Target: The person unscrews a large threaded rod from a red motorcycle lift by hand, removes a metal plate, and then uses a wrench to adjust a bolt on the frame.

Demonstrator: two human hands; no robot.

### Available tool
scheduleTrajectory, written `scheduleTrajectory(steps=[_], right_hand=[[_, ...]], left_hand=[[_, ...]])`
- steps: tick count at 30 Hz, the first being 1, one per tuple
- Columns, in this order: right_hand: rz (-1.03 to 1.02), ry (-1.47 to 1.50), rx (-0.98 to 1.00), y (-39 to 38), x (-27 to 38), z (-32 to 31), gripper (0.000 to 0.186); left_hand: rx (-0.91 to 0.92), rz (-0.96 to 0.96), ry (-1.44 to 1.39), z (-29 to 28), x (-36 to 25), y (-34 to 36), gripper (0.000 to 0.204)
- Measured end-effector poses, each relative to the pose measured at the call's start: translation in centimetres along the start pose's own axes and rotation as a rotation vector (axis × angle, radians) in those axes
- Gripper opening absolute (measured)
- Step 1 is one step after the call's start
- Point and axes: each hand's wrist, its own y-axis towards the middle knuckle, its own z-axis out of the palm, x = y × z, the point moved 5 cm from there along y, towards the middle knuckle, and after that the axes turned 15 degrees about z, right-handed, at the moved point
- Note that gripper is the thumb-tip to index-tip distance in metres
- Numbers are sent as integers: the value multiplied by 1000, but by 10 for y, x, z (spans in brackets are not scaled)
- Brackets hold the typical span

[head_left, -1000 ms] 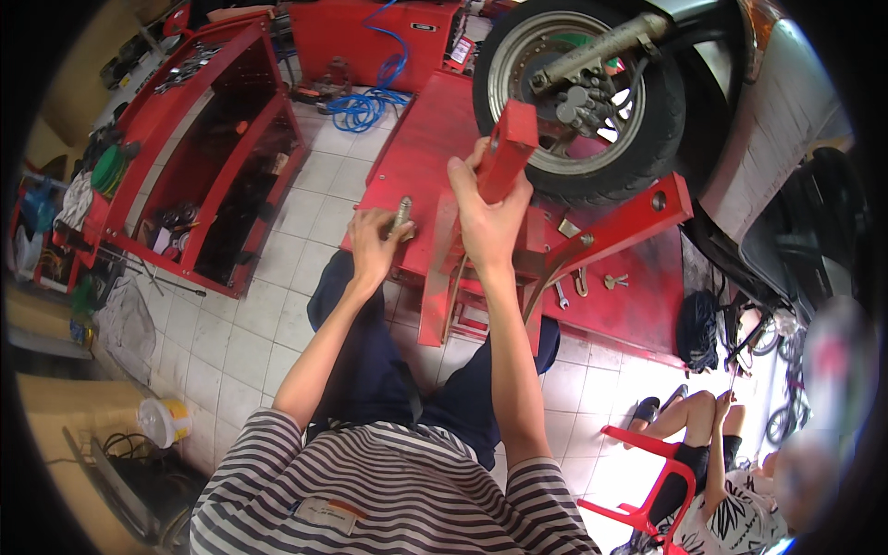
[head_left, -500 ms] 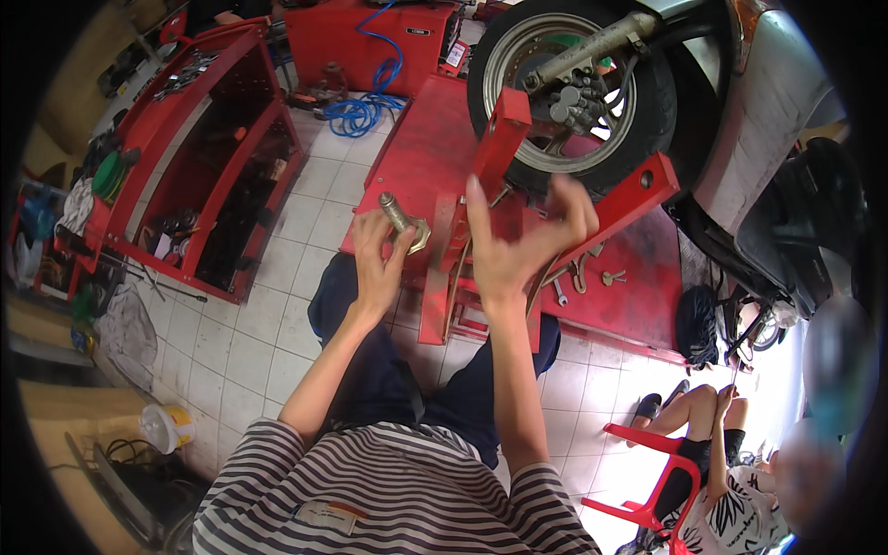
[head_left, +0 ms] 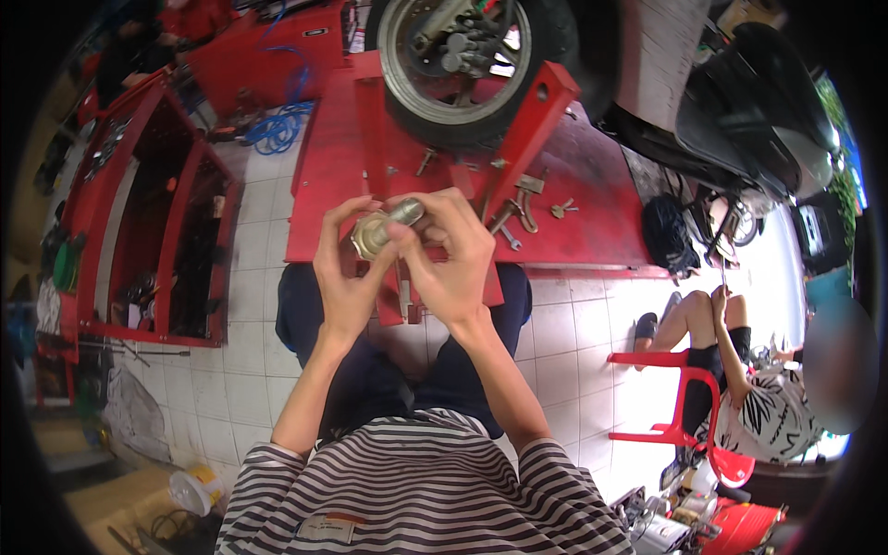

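Observation:
Between my two hands, above my knees, is a metal part like a large bolt (head_left: 372, 237), with a wide brass-coloured hexagonal head and a short grey cylindrical shank. My left hand (head_left: 344, 289) grips it at the head with thumb and fingers. My right hand (head_left: 451, 252) pinches the shank end, its thumb reaching toward the head. Some of the fingertips are hidden behind the part. Just beyond my hands lies a red metal platform (head_left: 324, 190) with red upright bars (head_left: 525, 120), and a motorcycle's wheel (head_left: 462, 116) rests between them.
On the platform to the right lie a wrench (head_left: 510, 239), a curved metal piece (head_left: 527, 211) and keys (head_left: 563, 210). A red tool cabinet (head_left: 165, 326) and coiled blue hose (head_left: 277, 131) are at the left. Someone sits at the right by a red plastic chair (head_left: 686, 393).
My right hand, open and apart before, has come in and closed on the part. My left hand has turned the part so its head is on the left. The view has shifted.

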Motion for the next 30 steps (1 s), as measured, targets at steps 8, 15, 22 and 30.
scheduleTrajectory(steps=[8,15,22,30], right_hand=[[206,303,-182,-12,10,-89,16],[168,248,-328,-37,3,-134,21],[173,14,-434,-56,-20,-176,20],[243,-202,-589,-68,-63,-218,18]], left_hand=[[168,-300,-635,70,-7,-19,64],[349,-277,-415,113,-6,-24,57],[541,-55,32,153,0,-22,49],[723,-14,17,213,26,-40,26]])
